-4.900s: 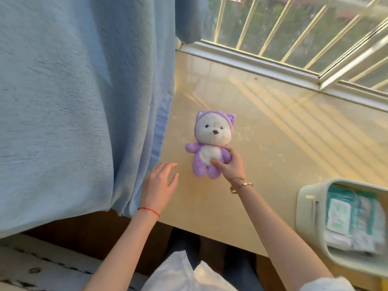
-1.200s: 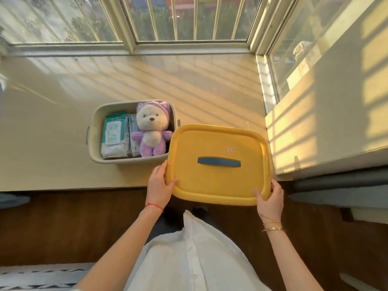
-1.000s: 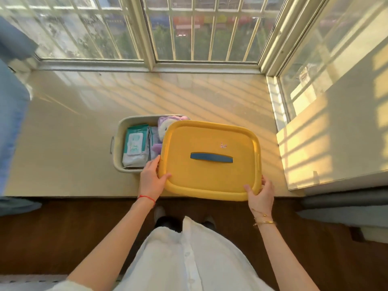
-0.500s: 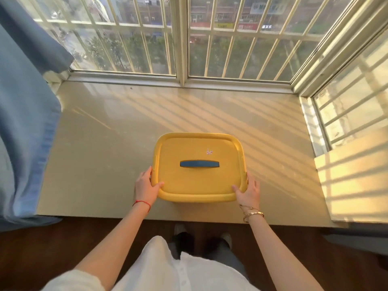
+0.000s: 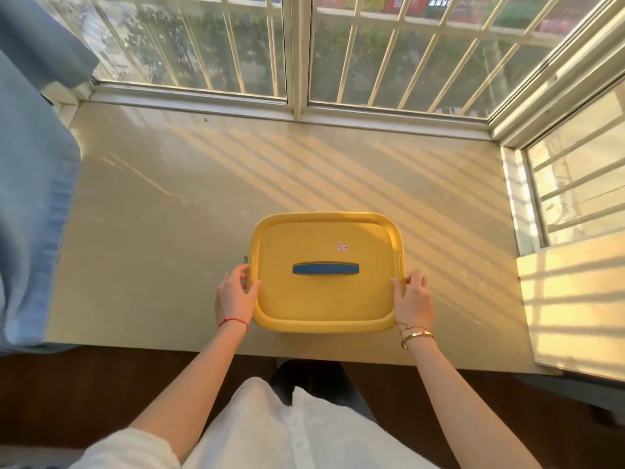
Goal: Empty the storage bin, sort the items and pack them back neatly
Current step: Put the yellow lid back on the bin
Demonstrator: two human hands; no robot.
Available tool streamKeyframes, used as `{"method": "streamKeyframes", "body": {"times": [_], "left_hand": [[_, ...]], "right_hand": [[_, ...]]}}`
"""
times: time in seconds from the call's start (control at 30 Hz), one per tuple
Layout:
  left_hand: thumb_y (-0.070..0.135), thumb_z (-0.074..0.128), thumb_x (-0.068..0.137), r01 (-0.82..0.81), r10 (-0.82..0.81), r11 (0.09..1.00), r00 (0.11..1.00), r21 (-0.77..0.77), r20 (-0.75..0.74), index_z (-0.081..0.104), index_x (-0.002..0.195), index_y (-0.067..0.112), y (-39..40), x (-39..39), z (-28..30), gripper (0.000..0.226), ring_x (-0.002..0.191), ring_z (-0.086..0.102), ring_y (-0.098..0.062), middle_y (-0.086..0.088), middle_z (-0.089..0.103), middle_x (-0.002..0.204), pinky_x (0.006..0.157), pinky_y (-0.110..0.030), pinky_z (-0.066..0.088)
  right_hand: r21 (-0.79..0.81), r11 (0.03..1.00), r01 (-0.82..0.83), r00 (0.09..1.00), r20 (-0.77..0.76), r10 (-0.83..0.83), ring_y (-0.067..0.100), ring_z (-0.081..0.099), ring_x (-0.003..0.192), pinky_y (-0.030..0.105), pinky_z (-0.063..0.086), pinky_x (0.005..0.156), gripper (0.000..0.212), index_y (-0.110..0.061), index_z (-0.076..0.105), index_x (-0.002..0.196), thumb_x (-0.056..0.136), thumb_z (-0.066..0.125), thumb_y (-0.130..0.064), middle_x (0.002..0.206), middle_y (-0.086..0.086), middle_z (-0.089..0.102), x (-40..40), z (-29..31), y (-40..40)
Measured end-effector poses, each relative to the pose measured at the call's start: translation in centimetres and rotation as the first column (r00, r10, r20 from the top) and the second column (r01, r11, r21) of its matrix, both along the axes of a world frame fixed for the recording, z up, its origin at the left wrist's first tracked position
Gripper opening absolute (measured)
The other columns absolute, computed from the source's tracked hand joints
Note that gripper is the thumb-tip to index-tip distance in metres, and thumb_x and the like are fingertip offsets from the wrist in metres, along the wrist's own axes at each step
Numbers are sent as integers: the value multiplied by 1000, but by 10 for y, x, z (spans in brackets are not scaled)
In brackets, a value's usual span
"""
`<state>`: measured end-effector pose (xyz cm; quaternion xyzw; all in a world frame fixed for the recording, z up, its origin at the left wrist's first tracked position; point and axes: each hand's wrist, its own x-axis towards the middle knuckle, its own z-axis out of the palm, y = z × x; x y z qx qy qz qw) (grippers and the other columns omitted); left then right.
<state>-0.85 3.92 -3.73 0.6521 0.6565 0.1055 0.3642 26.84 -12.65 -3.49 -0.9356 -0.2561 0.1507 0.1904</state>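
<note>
A yellow lid [image 5: 326, 299] with a dark blue handle [image 5: 325, 269] lies flat on top of the storage bin and covers it fully; only the bin's small grey side clip [image 5: 245, 262] shows at the left. The bin's contents are hidden. My left hand [image 5: 235, 296] grips the lid's left edge, thumb on top. My right hand [image 5: 413, 299] holds the lid's right edge the same way. The bin stands near the front edge of the beige window ledge [image 5: 169, 231].
A blue curtain [image 5: 30, 198] hangs over the ledge's left end. Barred windows [image 5: 297, 49] close off the back and the right side. A sunlit wall section [image 5: 575, 299] juts in at the right. Dark wooden floor lies below the ledge front.
The lid was carried left from beside the open bin and set down over it, hiding the purple plush bear and packets. Both hands have slid further up the lid's sides.
</note>
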Motion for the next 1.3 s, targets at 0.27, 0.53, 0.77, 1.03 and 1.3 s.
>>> {"method": "streamKeyframes", "body": {"times": [0.27,0.53,0.77,1.03,1.3], "left_hand": [[23,75,77,-61,60,998,996,-21,-64,59,107,21,14,-2,-13,34,93,59,-20,-2,60,106,74,-32,49],[30,81,71,-187,198,956,980,-225,29,37,142,14,26,-11,-27,85,109,60,-24,-7,58,128,96,-46,49],[19,73,81,-194,220,952,971,-238,90,58,125,7,17,-2,-28,49,105,63,-25,-12,66,117,93,-42,51],[17,72,80,-216,216,976,976,25,18,62,105,14,2,13,-25,27,94,64,-21,-4,68,102,81,-32,50],[9,61,85,-64,83,984,991,168,-108,60,108,7,-7,22,-21,23,88,57,-22,-7,61,98,73,-29,43]], "right_hand": [[42,993,109,978,-186,-100,25,48,96,30,36,78,27,-5,52,93,85,66,-28,104,11,49,18,-19,17],[46,981,190,888,-434,-151,30,51,121,41,41,101,54,-7,40,137,90,60,-22,131,15,55,20,-28,19],[-11,992,125,917,-381,-120,29,52,106,34,39,87,34,-2,53,119,90,60,-19,112,16,55,24,-33,21],[8,991,136,960,-249,-129,20,50,85,39,48,78,23,-6,49,104,88,62,-16,104,7,47,16,-37,22],[21,998,55,993,-106,-52,24,54,85,31,44,70,19,-3,50,107,91,56,-12,108,10,48,1,-35,23]]}}
